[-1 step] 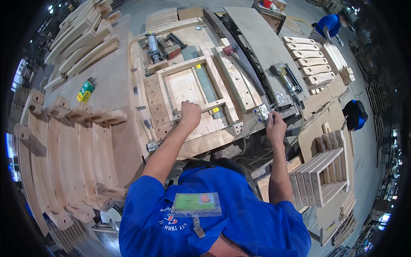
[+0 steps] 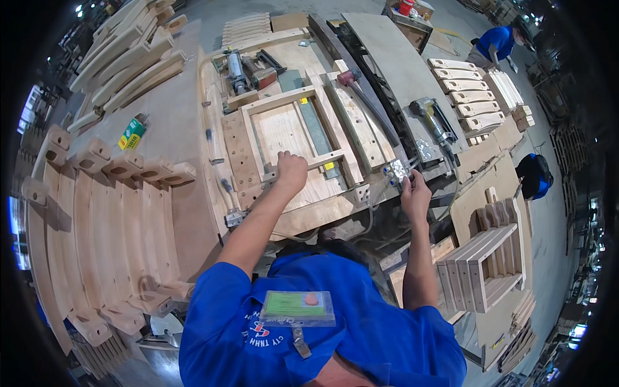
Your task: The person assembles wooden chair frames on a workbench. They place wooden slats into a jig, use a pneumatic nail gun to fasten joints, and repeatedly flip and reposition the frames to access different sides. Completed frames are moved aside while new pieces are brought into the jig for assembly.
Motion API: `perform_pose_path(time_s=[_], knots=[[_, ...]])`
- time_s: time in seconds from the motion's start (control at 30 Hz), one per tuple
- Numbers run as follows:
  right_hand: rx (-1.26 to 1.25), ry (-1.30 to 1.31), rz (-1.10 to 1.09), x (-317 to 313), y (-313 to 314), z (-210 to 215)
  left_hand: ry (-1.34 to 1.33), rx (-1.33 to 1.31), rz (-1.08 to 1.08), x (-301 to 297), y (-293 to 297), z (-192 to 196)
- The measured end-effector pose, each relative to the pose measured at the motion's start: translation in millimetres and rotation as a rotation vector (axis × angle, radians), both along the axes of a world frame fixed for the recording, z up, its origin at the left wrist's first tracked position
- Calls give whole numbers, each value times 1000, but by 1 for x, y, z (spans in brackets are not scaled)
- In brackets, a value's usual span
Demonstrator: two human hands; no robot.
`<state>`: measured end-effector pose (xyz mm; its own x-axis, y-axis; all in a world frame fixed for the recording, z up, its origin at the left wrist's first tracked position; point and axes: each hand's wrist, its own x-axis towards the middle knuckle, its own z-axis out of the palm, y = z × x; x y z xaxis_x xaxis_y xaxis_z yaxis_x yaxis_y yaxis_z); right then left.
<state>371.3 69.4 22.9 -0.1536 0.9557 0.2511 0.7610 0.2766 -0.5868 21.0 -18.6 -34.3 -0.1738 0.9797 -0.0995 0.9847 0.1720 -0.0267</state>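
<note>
A rectangular wooden frame (image 2: 293, 129) lies in a plywood clamping jig (image 2: 309, 213) in front of me. My left hand (image 2: 291, 173) presses on the frame's near rail, fingers curled over its edge. My right hand (image 2: 414, 193) is at the jig's front right corner, fingers closed on a small metal control box (image 2: 395, 170) with hoses beneath it. I cannot make out the part it grips. Both blue-sleeved forearms reach up from the lower edge.
A pneumatic cylinder (image 2: 235, 64) sits at the jig's far side and a nail gun (image 2: 432, 119) lies to the right. Curved wooden parts (image 2: 109, 213) are stacked at left beside a green box (image 2: 132, 132). A slatted frame (image 2: 490, 264) stands lower right. Another person in blue (image 2: 496, 42) works far right.
</note>
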Motion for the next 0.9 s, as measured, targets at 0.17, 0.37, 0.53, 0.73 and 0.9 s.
perform_pose_path(time_s=[0.17, 0.37, 0.53, 0.73, 0.9], knots=[[-61, 138, -26, 2, -53, -5, -859, 336, 263, 4, 5, 48], [-324, 367, -147, 28, -120, -30, -2574, 346, 292, -16, 4, 117], [-302, 252, -181, 42, -172, -43, -2713, 263, 278, -2, -9, 122], [-229, 226, -235, 63, -243, -53, -1827, 338, 47, 48, -22, 89], [-400, 114, -440, 85, -334, -73, -451, 267, -520, 123, -82, 13]])
